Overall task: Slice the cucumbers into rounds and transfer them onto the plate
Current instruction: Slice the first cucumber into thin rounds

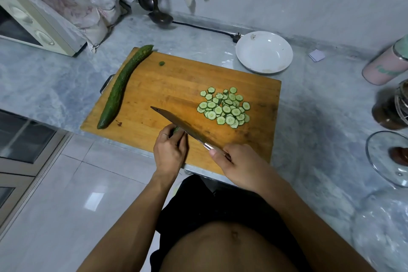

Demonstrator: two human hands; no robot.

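A wooden cutting board (167, 86) lies on the marble counter. A whole cucumber (122, 83) lies along its left edge. A heap of several cucumber rounds (225, 108) sits on the board's right half. My left hand (169, 153) pinches a short cucumber stub (176, 129) at the board's near edge. My right hand (237, 164) grips the handle of a cleaver (176, 122), whose blade rests right beside the stub. A white plate (278, 59) stands behind the board's right corner, holding no slices.
A cut cucumber tip (161, 63) lies near the board's far edge. A toaster oven (33, 26) stands at far left, ladles (154, 6) hang at the back, a black cable (205, 30) runs to the plate. A pink canister (387, 66), dark jar (393, 108) and glass lid (388, 159) crowd the right.
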